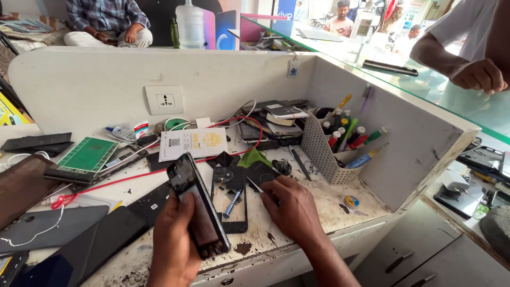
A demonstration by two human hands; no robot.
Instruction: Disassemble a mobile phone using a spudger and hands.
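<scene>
My left hand [172, 236] grips an opened black phone [197, 204], tilted on its edge above the worn white bench. My right hand [292, 207] rests on the bench just right of it, its fingers closed around thin metal tweezers [255, 185] whose tip points up and left. Below the held phone lies a black phone frame [234, 210] with a blue-handled screwdriver [232, 203] on it. Small black parts [228, 167] lie just beyond.
A white mesh basket [324, 154] of pens and tools stands at right. A green mat [87, 154], red wire [106, 180], paper sheet [194, 142], dark phones [79, 250] and a wall socket [164, 100] surround the bench. Another person's fist [478, 74] rests on the glass counter.
</scene>
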